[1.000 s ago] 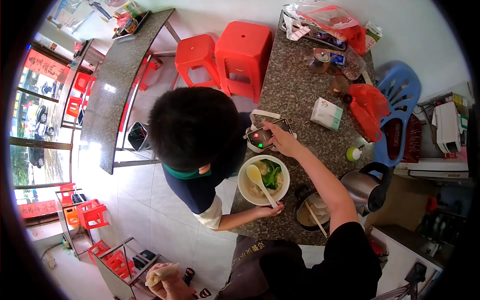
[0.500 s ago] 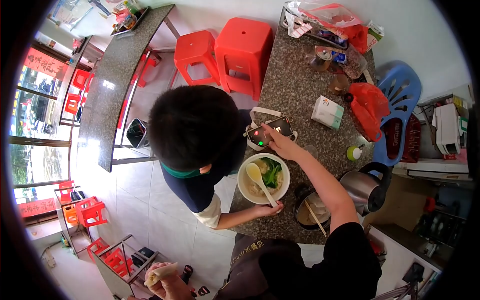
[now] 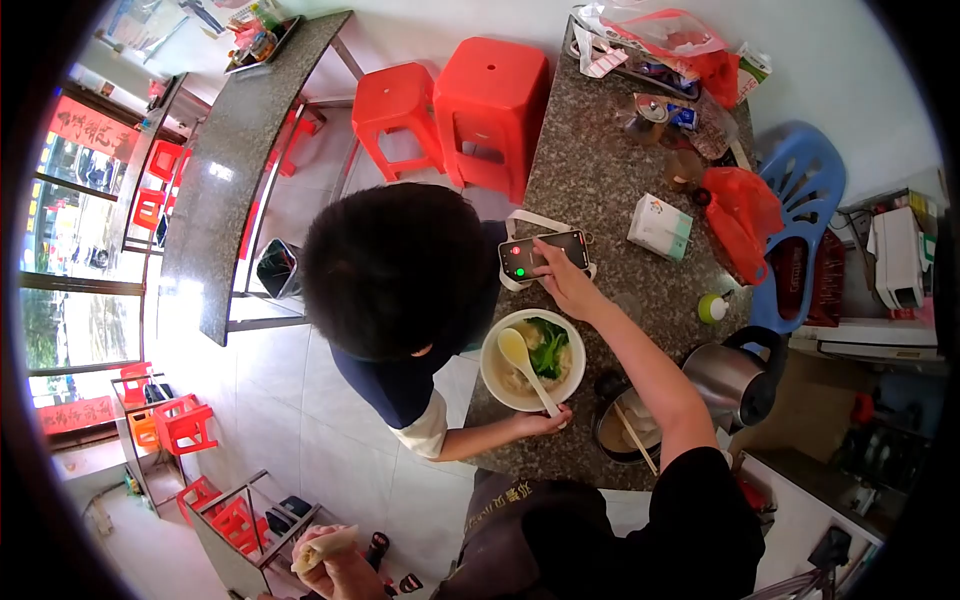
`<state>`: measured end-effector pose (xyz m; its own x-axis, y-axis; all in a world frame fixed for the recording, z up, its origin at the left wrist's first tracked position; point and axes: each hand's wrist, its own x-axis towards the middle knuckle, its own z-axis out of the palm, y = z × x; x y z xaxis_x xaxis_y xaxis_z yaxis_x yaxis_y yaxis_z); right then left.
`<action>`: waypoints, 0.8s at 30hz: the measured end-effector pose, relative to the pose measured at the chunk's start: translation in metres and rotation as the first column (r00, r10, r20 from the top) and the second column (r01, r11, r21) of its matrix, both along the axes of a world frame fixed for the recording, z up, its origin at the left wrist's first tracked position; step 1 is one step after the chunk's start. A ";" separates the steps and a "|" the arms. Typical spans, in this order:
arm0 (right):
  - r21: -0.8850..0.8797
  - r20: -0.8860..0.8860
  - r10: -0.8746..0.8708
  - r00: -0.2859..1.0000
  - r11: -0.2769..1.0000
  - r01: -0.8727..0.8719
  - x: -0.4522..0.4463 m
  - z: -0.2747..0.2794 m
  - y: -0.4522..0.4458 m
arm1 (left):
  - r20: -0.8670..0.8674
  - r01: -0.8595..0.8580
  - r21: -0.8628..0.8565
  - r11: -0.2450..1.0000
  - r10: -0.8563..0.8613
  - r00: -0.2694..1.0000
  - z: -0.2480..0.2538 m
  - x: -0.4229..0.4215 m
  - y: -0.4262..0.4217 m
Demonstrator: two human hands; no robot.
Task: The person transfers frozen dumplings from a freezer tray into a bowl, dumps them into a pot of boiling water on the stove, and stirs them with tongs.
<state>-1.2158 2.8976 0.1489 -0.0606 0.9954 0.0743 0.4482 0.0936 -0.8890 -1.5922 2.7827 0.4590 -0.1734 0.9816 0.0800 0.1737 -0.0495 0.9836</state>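
Note:
My right hand point(image 3: 568, 283) reaches across the granite table with its fingers stretched out over a phone point(image 3: 520, 258). Red and green round buttons glow on the phone's screen, and a white strap lies around it. At the lower left, my left hand point(image 3: 345, 578) is closed around a pale folded food wrap point(image 3: 325, 546) with filling showing at one end. A white bowl point(image 3: 492, 385) of soup with green leaves point(image 3: 549, 350) stands below the phone. Another person's hand point(image 3: 550, 421) is at the bowl's edge by a white spoon point(image 3: 528, 368).
Beside my right forearm are a dark pot point(image 3: 606, 440) with chopsticks point(image 3: 640, 445) and a steel kettle point(image 3: 715, 380). A tissue box point(image 3: 658, 228) and a red plastic bag point(image 3: 742, 220) lie farther up. The other person's head point(image 3: 395, 270) leans in at the left, near red stools point(image 3: 490, 110).
My right hand has shifted slightly over the phone, and its fingers have spread flatter across the screen. The phone has turned a little. My left hand still holds the food wrap.

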 end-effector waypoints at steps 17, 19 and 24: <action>0.005 -0.048 0.018 0.999 1.000 -0.018 -0.010 -0.002 0.018 | -0.007 -0.040 -0.004 0.999 0.040 0.999 -0.003 -0.007 -0.003; 0.003 -0.037 0.019 0.999 1.000 -0.019 -0.011 -0.001 0.018 | -0.009 -0.040 -0.005 0.999 0.040 0.999 -0.005 -0.008 -0.003; 0.029 -0.024 0.027 0.999 0.999 -0.026 -0.011 -0.001 0.019 | -0.011 -0.049 -0.010 0.999 0.049 0.999 -0.006 -0.009 -0.005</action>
